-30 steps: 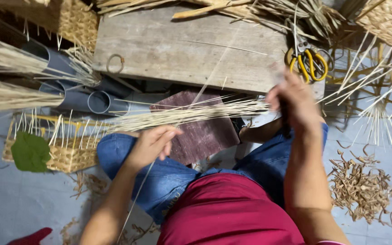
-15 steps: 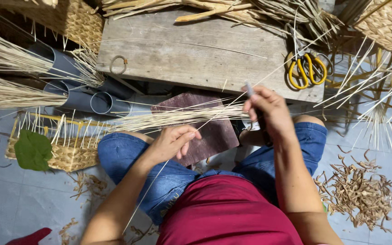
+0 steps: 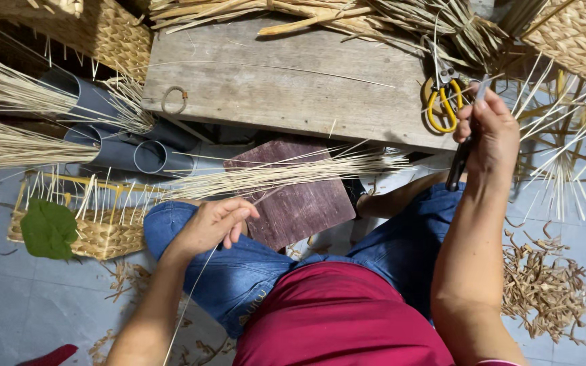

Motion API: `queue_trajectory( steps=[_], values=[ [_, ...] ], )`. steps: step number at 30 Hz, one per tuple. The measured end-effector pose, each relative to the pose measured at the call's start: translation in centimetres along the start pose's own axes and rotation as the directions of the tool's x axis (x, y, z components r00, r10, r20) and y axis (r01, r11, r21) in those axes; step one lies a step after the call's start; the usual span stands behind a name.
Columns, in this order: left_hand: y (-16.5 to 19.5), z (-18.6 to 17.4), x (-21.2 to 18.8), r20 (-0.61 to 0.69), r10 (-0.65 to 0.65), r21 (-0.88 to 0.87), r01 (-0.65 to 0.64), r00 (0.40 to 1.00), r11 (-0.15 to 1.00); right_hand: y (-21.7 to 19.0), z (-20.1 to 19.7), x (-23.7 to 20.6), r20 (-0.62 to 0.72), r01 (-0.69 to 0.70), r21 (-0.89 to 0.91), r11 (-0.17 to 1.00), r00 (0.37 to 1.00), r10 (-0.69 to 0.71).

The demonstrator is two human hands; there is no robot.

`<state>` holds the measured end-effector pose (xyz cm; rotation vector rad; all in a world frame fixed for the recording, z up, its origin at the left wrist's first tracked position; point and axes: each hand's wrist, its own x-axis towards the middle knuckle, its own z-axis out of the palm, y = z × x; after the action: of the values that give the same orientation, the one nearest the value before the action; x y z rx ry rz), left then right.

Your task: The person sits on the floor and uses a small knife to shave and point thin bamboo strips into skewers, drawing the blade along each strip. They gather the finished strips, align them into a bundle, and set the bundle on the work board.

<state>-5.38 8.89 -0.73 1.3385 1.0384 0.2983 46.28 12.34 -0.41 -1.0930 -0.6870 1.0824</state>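
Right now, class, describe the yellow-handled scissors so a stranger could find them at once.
Start at the weathered grey wooden board lying across the top of the view. At its right end, beside the raised right hand, lie the yellow-handled scissors, the only bright yellow loops among pale straw.

The middle of the dark-handled tool (image 3: 457, 166) is covered by the right hand (image 3: 486, 132), so its blade is seen only as a thin tip. The far end of the thin strand (image 3: 191, 298) pinched in the left hand (image 3: 215, 224) is cut off by the lower edge. The woven baskets (image 3: 581, 34) are cropped by the upper edge.
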Motion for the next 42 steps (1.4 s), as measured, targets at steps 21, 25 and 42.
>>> queue_trajectory(
  steps=[21, 25, 42],
  values=[
    [0.5, 3.1, 3.2, 0.12, 0.058, -0.026, -0.055, 0.991, 0.998, 4.5, 7.2, -3.4, 0.206, -0.233, -0.141, 0.962, 0.944, 0.259],
    [-0.6, 2.1, 1.7, 0.126, 0.007, -0.091, 0.005, 0.992, 0.996, 3.6, 2.6, -0.8, 0.046, -0.184, -0.133, 0.974, 0.98, 0.191],
    [4.9, 0.9, 9.1, -0.73, 0.288, -0.21, -0.605, 0.62, 0.768, 2.8, 8.4, -7.4, 0.282, -0.257, -0.103, 0.961, 0.919, 0.276]
  ],
)
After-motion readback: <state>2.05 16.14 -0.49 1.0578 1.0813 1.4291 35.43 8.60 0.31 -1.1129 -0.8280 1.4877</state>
